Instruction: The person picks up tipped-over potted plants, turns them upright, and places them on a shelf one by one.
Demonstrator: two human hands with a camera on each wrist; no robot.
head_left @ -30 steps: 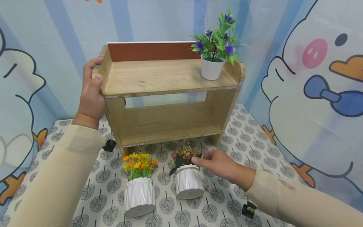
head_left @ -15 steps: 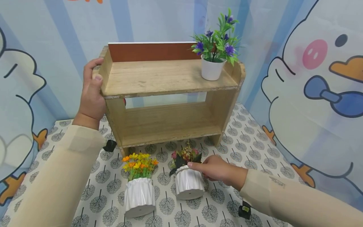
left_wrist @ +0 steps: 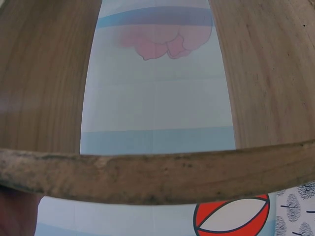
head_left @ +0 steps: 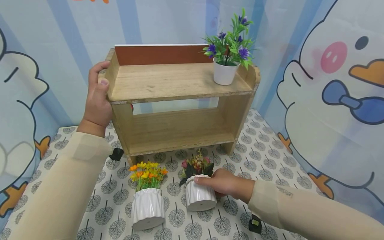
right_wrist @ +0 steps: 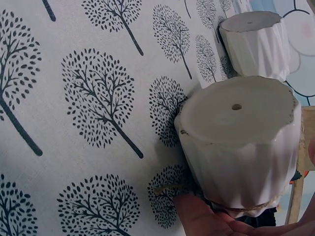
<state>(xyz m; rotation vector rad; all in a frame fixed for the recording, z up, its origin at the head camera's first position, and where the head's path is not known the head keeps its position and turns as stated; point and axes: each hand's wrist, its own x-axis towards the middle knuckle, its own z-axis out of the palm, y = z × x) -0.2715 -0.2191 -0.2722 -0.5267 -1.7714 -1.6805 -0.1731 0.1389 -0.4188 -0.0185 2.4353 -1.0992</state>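
Note:
My left hand (head_left: 98, 96) grips the upper left side panel of a two-tier wooden shelf (head_left: 177, 130). In the left wrist view, the panel's edge (left_wrist: 157, 177) crosses in front, with a bit of the hand (left_wrist: 17, 214) at the lower left. My right hand (head_left: 226, 183) holds a white ribbed flowerpot (head_left: 199, 196) of reddish flowers, thumb on its side near the rim. That flowerpot (right_wrist: 241, 147) lies on its side, base hole facing the camera. Left of it, another white flowerpot (head_left: 148, 208), with yellow and orange flowers (head_left: 148, 173), lies likewise.
A small white pot (head_left: 225, 73) of purple flowers stands upright on the shelf's top board, at the right end. The tree-print tablecloth (head_left: 177, 215) runs beneath everything. Cartoon-printed backdrop walls (head_left: 168, 23) close in behind and at both sides.
My right hand has moved left and down from beside the reddish flowers onto the flowerpot and taken hold near its rim. The left hand, shelf and pots have stayed put.

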